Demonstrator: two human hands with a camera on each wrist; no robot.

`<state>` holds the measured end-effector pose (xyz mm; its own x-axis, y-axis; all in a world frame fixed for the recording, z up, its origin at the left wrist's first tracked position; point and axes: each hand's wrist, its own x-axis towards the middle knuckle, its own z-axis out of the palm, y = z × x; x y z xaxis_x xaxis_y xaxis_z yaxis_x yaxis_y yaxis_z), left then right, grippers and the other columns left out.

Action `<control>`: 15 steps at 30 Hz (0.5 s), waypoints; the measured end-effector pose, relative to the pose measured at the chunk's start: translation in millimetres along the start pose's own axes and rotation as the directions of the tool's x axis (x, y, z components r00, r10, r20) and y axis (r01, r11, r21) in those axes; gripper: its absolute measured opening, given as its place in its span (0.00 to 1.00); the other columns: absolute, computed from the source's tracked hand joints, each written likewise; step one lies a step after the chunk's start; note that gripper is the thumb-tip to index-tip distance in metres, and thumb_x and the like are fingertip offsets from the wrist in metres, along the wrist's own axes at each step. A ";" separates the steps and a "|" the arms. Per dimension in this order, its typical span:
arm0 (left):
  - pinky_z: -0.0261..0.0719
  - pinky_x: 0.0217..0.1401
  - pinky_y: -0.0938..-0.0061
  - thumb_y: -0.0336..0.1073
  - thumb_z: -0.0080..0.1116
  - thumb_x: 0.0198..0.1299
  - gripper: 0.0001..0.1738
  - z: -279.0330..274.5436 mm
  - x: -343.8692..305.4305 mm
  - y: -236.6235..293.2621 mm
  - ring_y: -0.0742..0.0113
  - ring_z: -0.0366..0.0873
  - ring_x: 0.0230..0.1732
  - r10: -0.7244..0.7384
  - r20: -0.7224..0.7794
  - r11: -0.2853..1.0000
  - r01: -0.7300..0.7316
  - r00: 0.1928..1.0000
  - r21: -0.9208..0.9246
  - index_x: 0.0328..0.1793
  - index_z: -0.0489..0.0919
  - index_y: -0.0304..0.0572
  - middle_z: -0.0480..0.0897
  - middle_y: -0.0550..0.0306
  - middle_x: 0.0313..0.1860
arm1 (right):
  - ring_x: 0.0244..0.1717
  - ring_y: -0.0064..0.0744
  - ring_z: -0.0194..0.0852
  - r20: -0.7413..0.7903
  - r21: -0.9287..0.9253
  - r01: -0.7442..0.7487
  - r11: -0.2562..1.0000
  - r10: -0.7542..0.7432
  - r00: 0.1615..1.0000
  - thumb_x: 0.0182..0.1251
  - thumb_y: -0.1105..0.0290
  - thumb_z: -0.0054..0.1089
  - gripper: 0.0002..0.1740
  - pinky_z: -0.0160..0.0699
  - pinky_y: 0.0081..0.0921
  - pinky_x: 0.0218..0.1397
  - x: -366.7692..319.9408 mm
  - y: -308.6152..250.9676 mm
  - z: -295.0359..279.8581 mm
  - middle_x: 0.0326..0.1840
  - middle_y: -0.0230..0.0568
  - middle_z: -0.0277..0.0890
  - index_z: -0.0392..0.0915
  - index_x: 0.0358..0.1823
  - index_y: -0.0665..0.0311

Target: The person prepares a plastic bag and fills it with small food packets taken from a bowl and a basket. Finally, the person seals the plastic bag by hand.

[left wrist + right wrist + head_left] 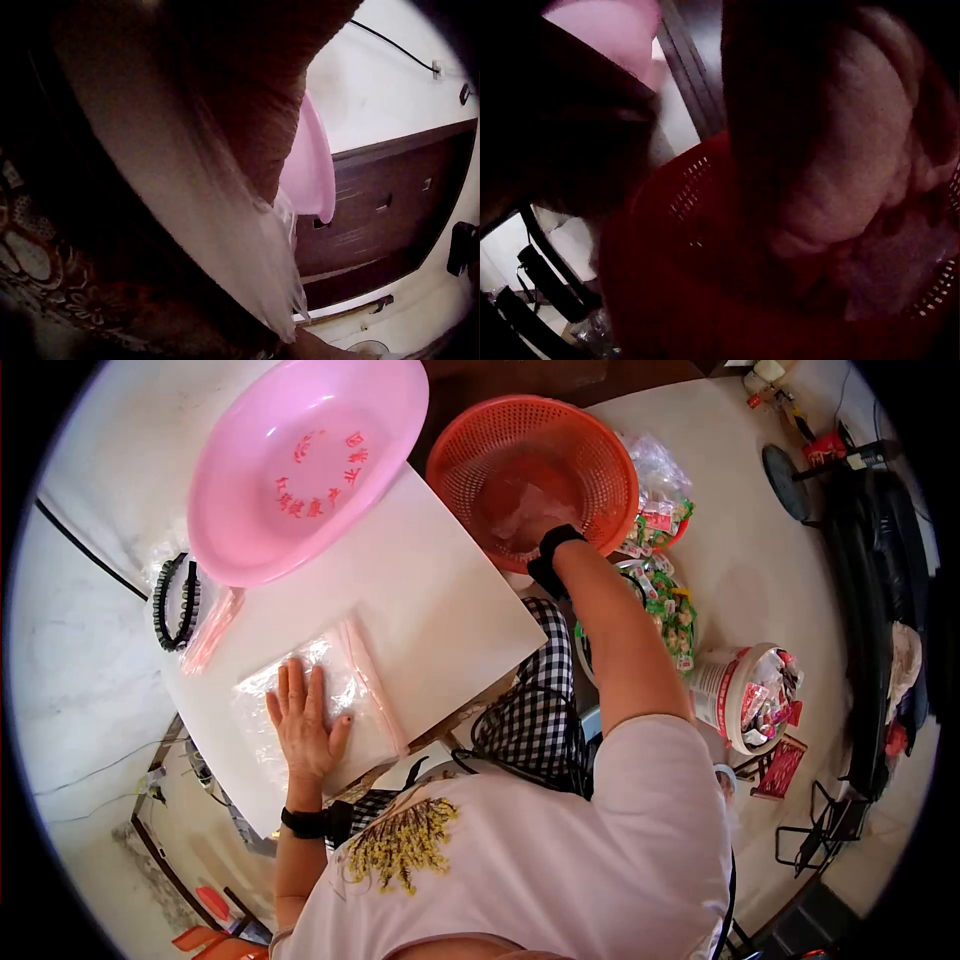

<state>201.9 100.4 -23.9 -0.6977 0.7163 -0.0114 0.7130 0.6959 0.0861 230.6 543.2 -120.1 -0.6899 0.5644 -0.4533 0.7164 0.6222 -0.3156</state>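
My left hand (305, 730) lies flat, fingers straight, on a stack of clear plastic bags (262, 705) with a pink band along one side. The stack sits on the white tabletop (450, 600). In the left wrist view the edges of the bags (255, 277) hang out past the dark palm. My right hand (540, 538) reaches down into a red-orange perforated basket (615, 480). Clear plastic film (528, 510) lies right at its fingers, also as a pale sheet (900, 262) below the hand in the dim right wrist view. I cannot tell whether the hidden fingers grip it.
A large pink basin (235, 490) stands at the table's far side. By the left wall lie a beaded black loop (160, 610) and more pink-edged plastic (210, 630). On the floor at right are green-and-white packets (670, 610) and a bucket (722, 690) of wrappers.
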 end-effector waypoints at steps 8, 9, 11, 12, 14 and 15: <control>0.38 0.75 0.42 0.50 0.55 0.53 0.41 -8.7 0.3 6.9 0.43 0.46 0.79 -0.013 -0.015 1.000 0.013 1.000 -0.020 0.74 0.63 0.41 0.54 0.42 0.78 | 0.43 0.36 0.81 -0.291 0.541 0.273 0.796 -0.127 0.948 0.61 0.62 0.64 0.18 0.78 0.29 0.47 6.1 37.5 -39.3 0.43 0.47 0.82 0.79 0.49 0.64; 0.38 0.75 0.42 0.50 0.55 0.53 0.41 -8.9 -0.1 6.9 0.44 0.46 0.79 -0.016 -0.020 1.000 0.015 1.000 -0.023 0.74 0.63 0.42 0.54 0.42 0.78 | 0.40 0.35 0.82 -0.380 0.673 0.342 0.655 -0.090 0.921 0.60 0.66 0.65 0.15 0.79 0.29 0.44 -0.3 43.6 -44.1 0.42 0.47 0.82 0.79 0.47 0.64; 0.38 0.75 0.42 0.49 0.56 0.54 0.41 -9.8 -1.7 7.5 0.45 0.46 0.79 -0.022 -0.029 0.999 0.021 0.999 -0.029 0.74 0.63 0.42 0.54 0.42 0.78 | 0.38 0.34 0.82 -0.459 0.833 0.466 0.298 -0.098 0.883 0.60 0.73 0.64 0.13 0.80 0.30 0.42 -22.6 47.5 -56.2 0.42 0.47 0.82 0.77 0.46 0.64; 0.39 0.75 0.42 0.50 0.56 0.54 0.41 -9.5 -1.7 7.7 0.45 0.46 0.79 -0.022 -0.036 0.999 0.021 0.999 -0.033 0.74 0.63 0.43 0.54 0.43 0.78 | 0.39 0.35 0.82 -0.468 0.869 0.486 0.096 -0.161 0.869 0.60 0.76 0.63 0.13 0.81 0.30 0.43 -39.0 44.1 -64.2 0.43 0.47 0.82 0.76 0.46 0.65; 0.39 0.75 0.41 0.50 0.56 0.54 0.41 -8.2 -3.6 7.0 0.46 0.46 0.79 -0.033 -0.042 0.999 0.031 0.999 -0.034 0.74 0.63 0.44 0.54 0.43 0.78 | 0.40 0.37 0.81 -0.445 0.895 0.415 -0.161 -0.270 0.854 0.60 0.80 0.60 0.12 0.82 0.32 0.45 -79.6 27.5 -77.6 0.42 0.47 0.81 0.74 0.46 0.65; 0.40 0.75 0.41 0.51 0.57 0.54 0.41 -9.1 -4.4 6.4 0.47 0.46 0.79 -0.034 -0.041 0.999 0.032 0.999 -0.039 0.74 0.63 0.45 0.53 0.44 0.78 | 0.40 0.37 0.82 -0.408 0.911 0.358 -0.206 -0.320 0.855 0.60 0.81 0.59 0.12 0.83 0.34 0.46 -104.9 15.1 -87.2 0.42 0.47 0.81 0.73 0.45 0.65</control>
<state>208.9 101.2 -14.2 -0.7238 0.6895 0.0264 0.6868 0.7162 0.1240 304.7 540.7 -4.7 -0.8613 0.5052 0.0537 -0.3000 -0.4205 -0.8562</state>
